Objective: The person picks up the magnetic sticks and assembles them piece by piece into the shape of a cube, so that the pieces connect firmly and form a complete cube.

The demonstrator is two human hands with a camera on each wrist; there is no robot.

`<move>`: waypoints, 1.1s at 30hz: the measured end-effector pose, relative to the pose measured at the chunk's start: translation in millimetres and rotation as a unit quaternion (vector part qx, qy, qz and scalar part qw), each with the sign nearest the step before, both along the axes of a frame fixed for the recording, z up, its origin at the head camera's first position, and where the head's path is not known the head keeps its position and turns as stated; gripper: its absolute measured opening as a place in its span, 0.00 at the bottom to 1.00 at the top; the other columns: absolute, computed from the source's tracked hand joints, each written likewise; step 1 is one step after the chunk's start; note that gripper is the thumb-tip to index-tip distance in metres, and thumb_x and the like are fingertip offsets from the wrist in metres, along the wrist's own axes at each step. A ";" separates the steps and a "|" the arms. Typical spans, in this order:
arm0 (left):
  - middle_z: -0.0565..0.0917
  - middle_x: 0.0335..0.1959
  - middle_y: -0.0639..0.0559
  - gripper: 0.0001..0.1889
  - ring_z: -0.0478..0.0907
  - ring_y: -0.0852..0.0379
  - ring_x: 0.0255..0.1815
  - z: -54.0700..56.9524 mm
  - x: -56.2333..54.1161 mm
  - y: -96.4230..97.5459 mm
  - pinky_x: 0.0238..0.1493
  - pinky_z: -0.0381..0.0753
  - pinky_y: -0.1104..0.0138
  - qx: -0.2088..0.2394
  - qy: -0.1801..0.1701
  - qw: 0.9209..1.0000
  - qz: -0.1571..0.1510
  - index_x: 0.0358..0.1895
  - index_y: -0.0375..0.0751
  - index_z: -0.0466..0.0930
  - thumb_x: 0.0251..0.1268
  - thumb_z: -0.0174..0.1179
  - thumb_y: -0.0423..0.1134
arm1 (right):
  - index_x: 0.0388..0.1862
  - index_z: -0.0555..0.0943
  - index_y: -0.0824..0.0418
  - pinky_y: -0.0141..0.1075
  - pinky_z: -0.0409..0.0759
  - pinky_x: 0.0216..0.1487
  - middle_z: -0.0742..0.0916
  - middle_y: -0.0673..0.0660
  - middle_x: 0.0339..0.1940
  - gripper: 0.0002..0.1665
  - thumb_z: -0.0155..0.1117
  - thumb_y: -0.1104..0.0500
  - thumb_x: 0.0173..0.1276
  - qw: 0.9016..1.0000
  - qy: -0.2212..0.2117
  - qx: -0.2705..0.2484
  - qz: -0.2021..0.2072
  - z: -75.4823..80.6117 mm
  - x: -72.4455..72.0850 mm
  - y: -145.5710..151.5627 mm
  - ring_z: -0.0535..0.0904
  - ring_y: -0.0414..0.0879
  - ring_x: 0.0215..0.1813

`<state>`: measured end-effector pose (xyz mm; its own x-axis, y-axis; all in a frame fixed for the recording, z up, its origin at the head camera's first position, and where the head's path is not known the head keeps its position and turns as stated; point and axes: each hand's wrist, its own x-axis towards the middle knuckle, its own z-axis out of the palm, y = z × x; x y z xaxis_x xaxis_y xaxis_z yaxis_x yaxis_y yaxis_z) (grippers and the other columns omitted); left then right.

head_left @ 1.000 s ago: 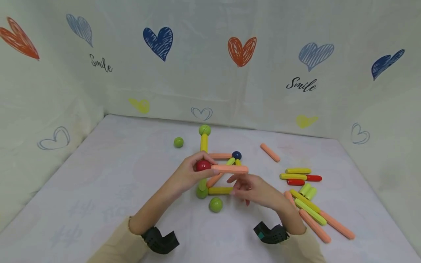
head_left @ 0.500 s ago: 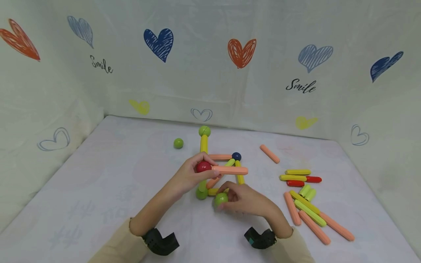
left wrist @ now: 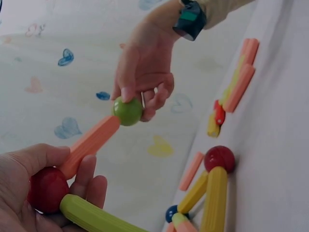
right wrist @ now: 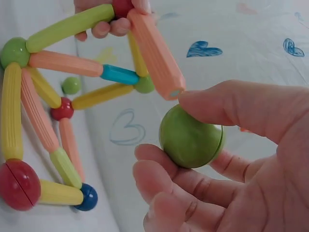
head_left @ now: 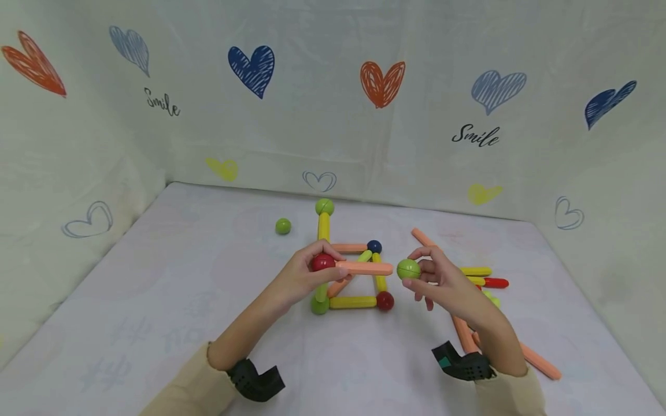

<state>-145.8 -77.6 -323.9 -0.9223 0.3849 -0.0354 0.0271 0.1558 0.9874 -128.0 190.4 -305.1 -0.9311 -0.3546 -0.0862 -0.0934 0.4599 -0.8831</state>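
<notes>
My left hand grips a red ball, from which a salmon-coloured stick points right. A light green stick also joins that ball and runs to a lower green ball of a stick-and-ball frame. Between thumb and fingers, my right hand pinches a loose green ball close to the salmon stick's free end; a narrow gap shows in the head view. Behind and below, the frame includes a blue ball, another red ball and yellow sticks.
A spare green ball lies left of the frame, whose upper green ball stands at the back. Loose sticks, including a red one and a salmon one, lie at right, partly behind my right forearm.
My right hand took the green ball from the table in front of the frame and carried it up and right to the salmon stick's end. My left hand stayed in place.
</notes>
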 end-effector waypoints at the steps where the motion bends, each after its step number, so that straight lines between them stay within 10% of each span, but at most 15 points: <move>1: 0.75 0.44 0.45 0.13 0.72 0.53 0.42 0.1 -0.1 0.3 0.39 0.78 0.64 0.000 0.000 1.000 0.000 0.45 0.41 0.73 0.59 0.62 0.40 | 0.57 0.57 0.65 0.36 0.76 0.23 0.79 0.65 0.39 0.30 0.62 0.58 0.64 1.000 0.002 -0.003 0.000 0.3 0.2 -0.7 0.77 0.52 0.28; 21: 0.74 0.52 0.46 0.14 0.73 0.51 0.50 -4.7 4.3 5.2 0.48 0.79 0.57 0.006 -0.012 1.000 0.021 0.45 0.42 0.70 0.62 0.60 0.41 | 0.63 0.62 0.62 0.37 0.78 0.27 0.78 0.63 0.42 0.29 0.59 0.59 0.67 0.999 0.052 -0.001 -0.001 0.7 0.5 12.1 0.79 0.46 0.31; 33: 0.73 0.55 0.45 0.14 0.73 0.51 0.51 -4.0 2.2 5.2 0.51 0.78 0.56 0.019 -0.030 0.999 0.020 0.47 0.42 0.70 0.61 0.60 0.41 | 0.63 0.64 0.64 0.33 0.79 0.40 0.80 0.61 0.47 0.29 0.52 0.49 0.71 0.983 0.025 0.094 -0.153 -12.6 -15.7 67.9 0.79 0.43 0.41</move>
